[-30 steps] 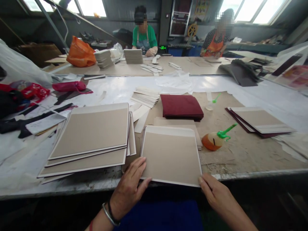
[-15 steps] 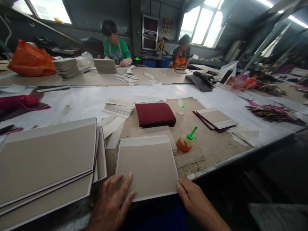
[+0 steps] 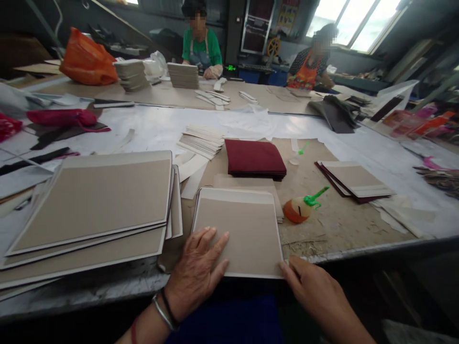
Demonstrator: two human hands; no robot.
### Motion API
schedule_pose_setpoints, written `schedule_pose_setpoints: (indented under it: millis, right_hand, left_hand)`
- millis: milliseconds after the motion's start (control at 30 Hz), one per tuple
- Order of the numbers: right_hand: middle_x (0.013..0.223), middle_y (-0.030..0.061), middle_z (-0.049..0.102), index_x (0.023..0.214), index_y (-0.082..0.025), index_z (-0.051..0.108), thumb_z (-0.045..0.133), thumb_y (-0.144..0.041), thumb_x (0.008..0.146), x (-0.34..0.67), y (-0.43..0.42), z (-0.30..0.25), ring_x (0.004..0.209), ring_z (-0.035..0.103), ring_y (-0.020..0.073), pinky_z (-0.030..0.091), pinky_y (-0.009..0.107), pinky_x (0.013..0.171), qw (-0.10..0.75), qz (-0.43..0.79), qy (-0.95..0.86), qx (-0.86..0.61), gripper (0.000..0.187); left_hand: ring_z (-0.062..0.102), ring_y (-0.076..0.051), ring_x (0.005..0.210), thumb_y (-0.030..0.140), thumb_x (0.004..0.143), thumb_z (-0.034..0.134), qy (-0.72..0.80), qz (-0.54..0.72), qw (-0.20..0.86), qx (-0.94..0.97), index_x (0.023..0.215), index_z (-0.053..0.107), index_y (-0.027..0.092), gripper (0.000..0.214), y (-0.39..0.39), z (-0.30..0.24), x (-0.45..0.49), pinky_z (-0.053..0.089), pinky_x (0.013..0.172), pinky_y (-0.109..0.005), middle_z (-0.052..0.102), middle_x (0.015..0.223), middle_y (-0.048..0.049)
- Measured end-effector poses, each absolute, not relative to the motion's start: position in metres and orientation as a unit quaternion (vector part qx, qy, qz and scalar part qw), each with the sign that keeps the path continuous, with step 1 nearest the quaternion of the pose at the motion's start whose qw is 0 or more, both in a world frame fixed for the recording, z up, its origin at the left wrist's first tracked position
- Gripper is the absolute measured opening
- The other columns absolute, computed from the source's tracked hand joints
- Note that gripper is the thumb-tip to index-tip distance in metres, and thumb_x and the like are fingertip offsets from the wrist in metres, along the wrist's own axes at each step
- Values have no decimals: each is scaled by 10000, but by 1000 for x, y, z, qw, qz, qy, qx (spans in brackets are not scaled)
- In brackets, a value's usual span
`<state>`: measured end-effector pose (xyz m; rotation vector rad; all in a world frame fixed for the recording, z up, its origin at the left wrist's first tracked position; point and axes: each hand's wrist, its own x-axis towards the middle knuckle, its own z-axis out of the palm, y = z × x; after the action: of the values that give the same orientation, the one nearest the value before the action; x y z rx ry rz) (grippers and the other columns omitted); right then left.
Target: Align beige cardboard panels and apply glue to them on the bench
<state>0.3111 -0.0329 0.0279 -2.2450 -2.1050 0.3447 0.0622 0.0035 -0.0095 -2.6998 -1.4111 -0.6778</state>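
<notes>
A beige cardboard panel (image 3: pixel 244 220) with pale edging lies at the table's front edge, on top of at least one similar piece. My left hand (image 3: pixel 201 263) rests on its lower left part, fingers spread and flat. At the lower right corner my right hand (image 3: pixel 310 282) pinches the panel's edge between thumb and curled fingers. Just behind it is a stack of dark red folded pieces (image 3: pixel 254 157). A round bottle (image 3: pixel 297 210) with orange liquid and a green spout stands to the right of the panel.
Larger beige panels (image 3: pixel 118 191) are piled on the left, overhanging the front edge. Pale strips (image 3: pixel 201 141) lie behind. Red-backed panels (image 3: pixel 358 179) and a small green-tipped bottle (image 3: pixel 296 157) sit to the right. Two people work across the table, one in a green top (image 3: pixel 215 48).
My view has tilted down and shifted left, so the scene sits further right and higher. Both hands stay on the panel in nearly the same places.
</notes>
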Motion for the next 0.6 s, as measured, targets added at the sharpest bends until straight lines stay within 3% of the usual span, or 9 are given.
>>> schedule_pose_setpoints:
  millis: [67,100,167,233,367,500,600]
  right_hand:
    - [705,52,627,760,-209,578,360,-410,872,299,-16,39,645,591,197,411,293,572,94,45,-711,-695,317]
    - [871,98,641,911,-176,593,347,-419,879,291,-6,42,810,599,224,439,324,689,141,13,-733,-665,347]
    - [1247,164,491,1226,-121,469,356,-441,873,272,17,40,1178,415,286,341,421,939,189,-33,-775,-603,490]
    - [1412,126,304,1342,-183,352,408,-451,851,257,37,28,1308,201,305,194,487,1031,164,-37,-801,-575,562]
    - [1459,70,207,1378,-280,273,435,-437,847,244,50,0,1337,99,283,103,494,1062,90,7,-820,-565,577]
    - [1458,79,208,1378,-276,272,433,-447,848,246,51,-6,1335,104,287,124,504,1058,80,-9,-829,-554,580]
    - [1436,102,266,1356,-216,333,414,-373,865,252,49,-5,1328,149,280,190,491,1046,123,-48,-824,-551,522]
  left_hand:
    - [401,-251,1154,310,831,488,-452,-222,16,-864,1273,432,236,452,4,-10,62,359,975,-420,480,1203,-90]
    - [402,-253,1152,311,827,494,-453,-226,21,-862,1270,436,238,453,4,-10,62,362,970,-418,477,1204,-89]
    - [408,-257,1143,318,818,508,-453,-232,34,-860,1261,447,237,455,5,-11,63,370,956,-415,475,1203,-90]
    - [413,-258,1134,318,804,524,-450,-232,47,-861,1254,456,231,464,7,-11,63,375,945,-408,475,1199,-91]
    - [414,-251,1124,309,771,555,-448,-231,66,-861,1242,470,231,485,8,-13,63,384,934,-387,485,1181,-85]
    - [422,-251,1126,333,768,561,-463,-233,71,-852,1258,453,242,510,7,-15,63,401,929,-390,494,1183,-83]
    - [445,-253,1117,327,776,559,-465,-246,40,-849,1257,453,249,499,6,-16,63,415,930,-404,509,1174,-89]
